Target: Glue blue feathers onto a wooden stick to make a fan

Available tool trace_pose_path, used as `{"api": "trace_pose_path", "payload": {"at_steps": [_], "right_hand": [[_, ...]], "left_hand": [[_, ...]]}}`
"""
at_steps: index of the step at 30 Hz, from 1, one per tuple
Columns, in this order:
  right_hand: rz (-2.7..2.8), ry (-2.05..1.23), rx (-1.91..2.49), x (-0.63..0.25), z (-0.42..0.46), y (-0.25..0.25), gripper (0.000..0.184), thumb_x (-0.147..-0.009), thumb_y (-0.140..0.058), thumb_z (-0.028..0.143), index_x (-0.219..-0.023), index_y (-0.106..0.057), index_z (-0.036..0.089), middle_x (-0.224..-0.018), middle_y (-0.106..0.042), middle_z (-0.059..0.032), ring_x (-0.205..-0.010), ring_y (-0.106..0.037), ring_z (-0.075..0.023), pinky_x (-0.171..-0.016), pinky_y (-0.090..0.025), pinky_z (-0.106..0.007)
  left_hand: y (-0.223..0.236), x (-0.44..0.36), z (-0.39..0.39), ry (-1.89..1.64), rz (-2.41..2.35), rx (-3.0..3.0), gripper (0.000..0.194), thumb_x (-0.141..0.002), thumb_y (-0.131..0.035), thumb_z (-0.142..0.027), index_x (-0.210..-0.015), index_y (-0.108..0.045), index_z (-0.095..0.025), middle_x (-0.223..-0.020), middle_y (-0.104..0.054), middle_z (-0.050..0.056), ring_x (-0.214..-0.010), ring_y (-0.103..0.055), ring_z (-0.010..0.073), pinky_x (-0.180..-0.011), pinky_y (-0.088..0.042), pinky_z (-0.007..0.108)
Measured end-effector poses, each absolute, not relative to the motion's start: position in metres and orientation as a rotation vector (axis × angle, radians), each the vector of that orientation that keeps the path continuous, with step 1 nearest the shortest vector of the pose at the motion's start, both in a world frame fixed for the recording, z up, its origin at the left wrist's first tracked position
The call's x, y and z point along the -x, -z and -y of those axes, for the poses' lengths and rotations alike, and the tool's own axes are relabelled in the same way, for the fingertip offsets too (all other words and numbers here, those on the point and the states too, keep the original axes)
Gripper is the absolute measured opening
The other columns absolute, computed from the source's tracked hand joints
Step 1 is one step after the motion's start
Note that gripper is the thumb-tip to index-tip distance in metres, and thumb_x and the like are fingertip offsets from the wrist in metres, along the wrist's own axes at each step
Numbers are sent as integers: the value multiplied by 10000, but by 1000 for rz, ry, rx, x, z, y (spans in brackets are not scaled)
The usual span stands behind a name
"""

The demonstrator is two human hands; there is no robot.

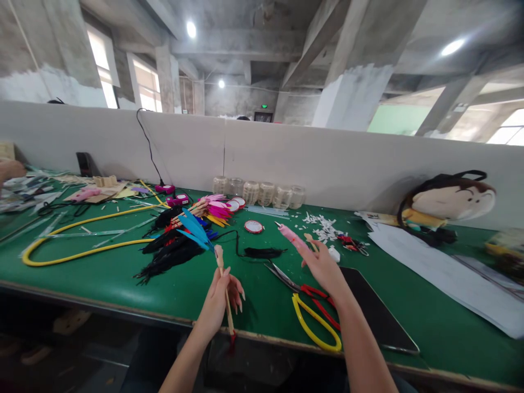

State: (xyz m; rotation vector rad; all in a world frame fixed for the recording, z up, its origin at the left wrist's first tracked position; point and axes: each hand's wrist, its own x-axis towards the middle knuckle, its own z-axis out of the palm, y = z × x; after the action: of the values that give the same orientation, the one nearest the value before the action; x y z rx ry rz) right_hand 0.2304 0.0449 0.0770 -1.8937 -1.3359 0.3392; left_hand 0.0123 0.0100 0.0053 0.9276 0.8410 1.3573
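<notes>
Fingers of the left hand [215, 297] pinched a slim, slanting pale-wood stick [220, 262], left of the pink metal-tipped tool [291, 236] clasped by the right hand [323, 266].

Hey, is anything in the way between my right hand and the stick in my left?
Nothing visible blocks the space between your right hand and the stick; the scissors lie on the green table, seemingly below that gap.

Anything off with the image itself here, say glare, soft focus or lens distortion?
Head view: ceiling lights and windows glare nearly white; head view: the pillar leans, probably wide-angle stretch; head view: the container at far right is blurry, while the left hand and right hand look fairly sharp.
</notes>
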Motion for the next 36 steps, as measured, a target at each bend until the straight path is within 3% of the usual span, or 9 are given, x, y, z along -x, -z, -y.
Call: {"api": "trace_pose_path", "payload": {"at_steps": [4, 10, 16, 22, 26, 36], "right_hand": [[1232, -294, 1785, -221, -42, -83, 646, -615, -542, 573, -1122, -407, 197, -673, -596, 8, -534, -537, -159, -514, -377, -272], [1120, -324, 1246, -211, -42, -85, 694, -539, -686, 421, -1096, -341, 190, -798, -578, -8, -585, -527, -116, -523, -434, -246], [1306, -198, 1147, -199, -28, -88, 258, -624, -628, 364, -742, -487, 183, -551, -447, 62, -432, -401, -66, -402, -370, -194], [1619, 353, 1241, -191, -23, -74, 374, -631, -609, 380, -916, -532, 149, -528, -510, 38, -419, -465, -111, -423, -402, -232], [1726, 671, 1119, -187, -29, -67, 383, -674, -568, 320, -1004, -517, 133, -717, -626, -52, -630, -604, -178, -543, -476, -253], [1773, 651, 1269, -182, -34, -54, 393, -730, -498, 337, -1071, -498, 142, -741, -636, -71, -679, -616, -214, -546, -494, -296]], "left_hand": [[-11, -9, -5, -1320, -857, -995, 310, -781, -429, -492, -758, -401, -185, -600, -562, -44, -391, -508, 67, -315, -369, 152], [-18, -7, -7, -1358, -909, -907, 348, -707, -544, -487, -793, -369, -199, -607, -577, -52, -432, -584, 106, -315, -402, 156], [-14, -7, -8, -1346, -876, -928, 361, -709, -538, -496, -791, -339, -207, -538, -597, -50, -393, -583, 120, -339, -429, 174], [-15, -8, -5, -1340, -883, -936, 348, -723, -518, -500, -803, -369, -196, -464, -574, -59, -346, -539, 92, -332, -407, 153], [-14, -8, -7, -1365, -879, -943, 348, -712, -537, -493, -777, -393, -183, -462, -560, -67, -318, -508, 74, -322, -404, 154], [-11, -6, -7, -1360, -848, -985, 322, -724, -535, -476, -770, -422, -178, -481, -556, -66, -316, -495, 68, -323, -393, 154]]}}
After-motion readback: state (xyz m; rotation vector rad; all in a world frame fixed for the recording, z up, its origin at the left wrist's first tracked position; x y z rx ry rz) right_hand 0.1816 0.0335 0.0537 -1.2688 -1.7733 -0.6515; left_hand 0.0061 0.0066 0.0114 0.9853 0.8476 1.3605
